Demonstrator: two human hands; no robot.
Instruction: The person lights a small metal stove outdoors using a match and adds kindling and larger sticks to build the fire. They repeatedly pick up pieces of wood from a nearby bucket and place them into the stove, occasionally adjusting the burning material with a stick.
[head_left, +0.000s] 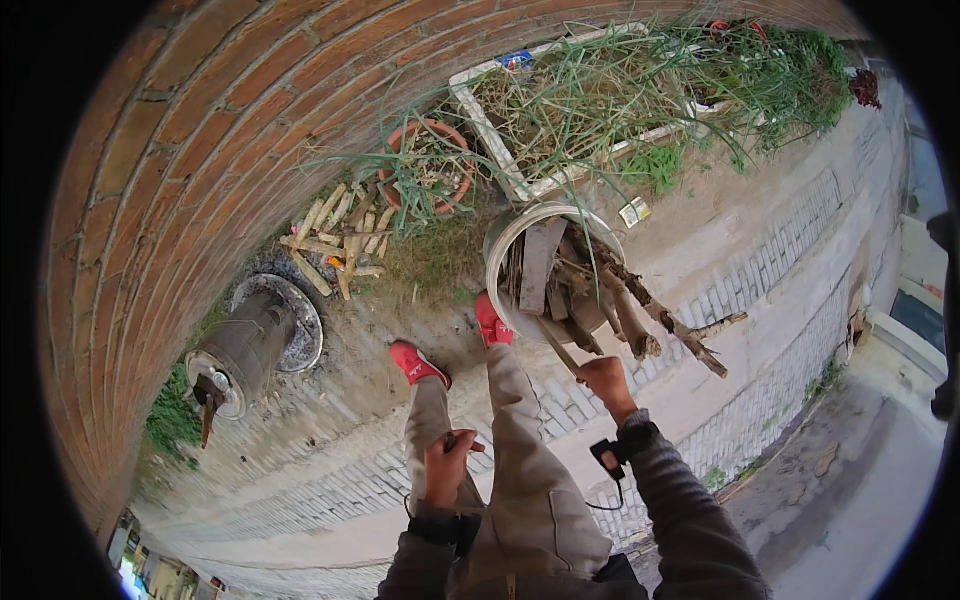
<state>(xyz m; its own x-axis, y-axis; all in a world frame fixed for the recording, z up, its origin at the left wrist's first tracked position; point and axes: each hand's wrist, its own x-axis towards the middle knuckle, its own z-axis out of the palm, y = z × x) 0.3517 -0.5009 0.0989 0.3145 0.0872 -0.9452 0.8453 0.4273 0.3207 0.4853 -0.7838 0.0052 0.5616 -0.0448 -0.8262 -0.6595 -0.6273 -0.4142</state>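
My right hand (606, 384) grips the near end of a thin wooden stick (556, 343), whose other end reaches into a whitish bucket (496, 259). Inside the bucket are a flat grey board (538, 266), broken wood pieces and rough branches. A thick branch (628, 315) and a longer, rotten-looking one (675, 324) stick out over the rim to the right. My left hand (448, 463) is curled around a small dark object (449, 442) in front of my left leg; most of it is hidden by the fingers. That hand is apart from the bucket.
A metal stove (251, 349) stands at left near the brick wall (187, 112). Split sticks (337, 232) lie beside a terracotta pot (466, 161). Behind the bucket is a white planter box (487, 127) of green plants. My red shoes (418, 364) are on the paving.
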